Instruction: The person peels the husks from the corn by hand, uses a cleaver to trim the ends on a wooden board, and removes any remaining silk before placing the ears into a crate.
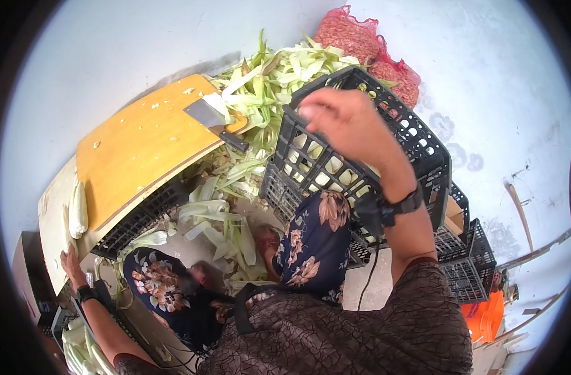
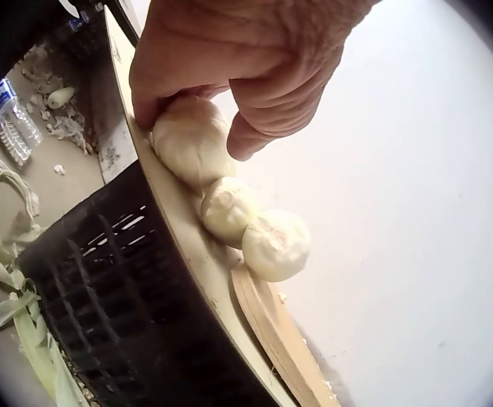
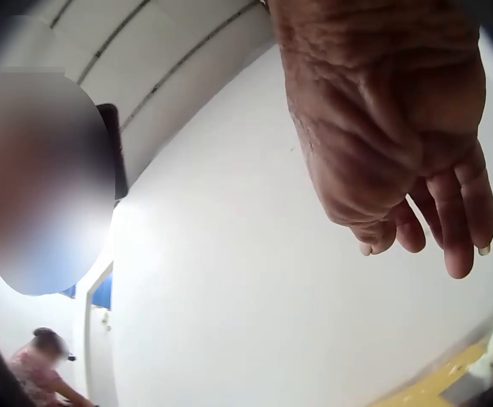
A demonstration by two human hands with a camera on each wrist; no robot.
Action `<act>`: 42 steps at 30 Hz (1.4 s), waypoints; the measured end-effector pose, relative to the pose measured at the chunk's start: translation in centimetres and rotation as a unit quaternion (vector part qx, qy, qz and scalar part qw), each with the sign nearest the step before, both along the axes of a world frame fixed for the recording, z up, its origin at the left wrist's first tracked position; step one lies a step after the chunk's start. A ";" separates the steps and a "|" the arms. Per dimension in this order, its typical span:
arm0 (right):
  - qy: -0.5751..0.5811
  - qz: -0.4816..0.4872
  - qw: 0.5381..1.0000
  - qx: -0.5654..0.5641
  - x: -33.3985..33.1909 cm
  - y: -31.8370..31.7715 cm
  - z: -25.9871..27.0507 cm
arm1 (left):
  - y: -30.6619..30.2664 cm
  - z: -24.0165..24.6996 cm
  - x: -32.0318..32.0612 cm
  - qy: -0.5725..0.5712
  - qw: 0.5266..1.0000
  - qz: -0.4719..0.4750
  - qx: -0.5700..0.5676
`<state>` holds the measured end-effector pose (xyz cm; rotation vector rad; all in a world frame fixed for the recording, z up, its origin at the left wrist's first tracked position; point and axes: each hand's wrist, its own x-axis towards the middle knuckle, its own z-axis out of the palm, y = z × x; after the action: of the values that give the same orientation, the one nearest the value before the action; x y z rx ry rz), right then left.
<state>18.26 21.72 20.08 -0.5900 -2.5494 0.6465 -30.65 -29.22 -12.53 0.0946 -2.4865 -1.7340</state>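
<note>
At the left end of the low table, my left hand (image 1: 71, 264) holds an ear of corn in pale husk. In the left wrist view, the fingers and thumb curl round its blunt end (image 2: 194, 146). Two more corn ears (image 2: 277, 244) lie against it, and one pale green ear (image 1: 78, 212) shows beside the cutting board's edge. My right hand (image 1: 345, 122) is raised over a black plastic crate (image 1: 432, 140), its fingers loosely bent with nothing between them. A cleaver (image 1: 207, 119) lies on the yellow cutting board (image 1: 129, 150), its dark handle over the edge.
Stripped husks (image 1: 260, 87) are heaped behind the board and scattered on the floor. Red mesh sacks (image 1: 354, 40) lean on the wall. More black crates (image 1: 466, 262) stand at the right, near an orange container (image 1: 485, 319). Another person (image 3: 38, 369) sits in the background.
</note>
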 end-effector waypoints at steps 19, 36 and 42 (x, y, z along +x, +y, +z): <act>-0.244 -0.154 0.953 0.093 7.9 14.5 -4.0 | 5.5 10.0 4.8 0.194 0.972 -0.027 -0.131; -0.454 -0.099 0.886 0.007 11.9 17.1 -12.6 | 32.0 25.3 27.8 0.047 0.841 -0.539 0.021; -0.531 -0.152 0.833 -0.027 12.1 15.9 -12.9 | 34.7 21.9 29.4 -0.066 0.792 -0.606 0.034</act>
<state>30.40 37.63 7.20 -1.7254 -3.2612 0.2796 -1.22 5.45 9.36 -1.7926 -2.7011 -2.1197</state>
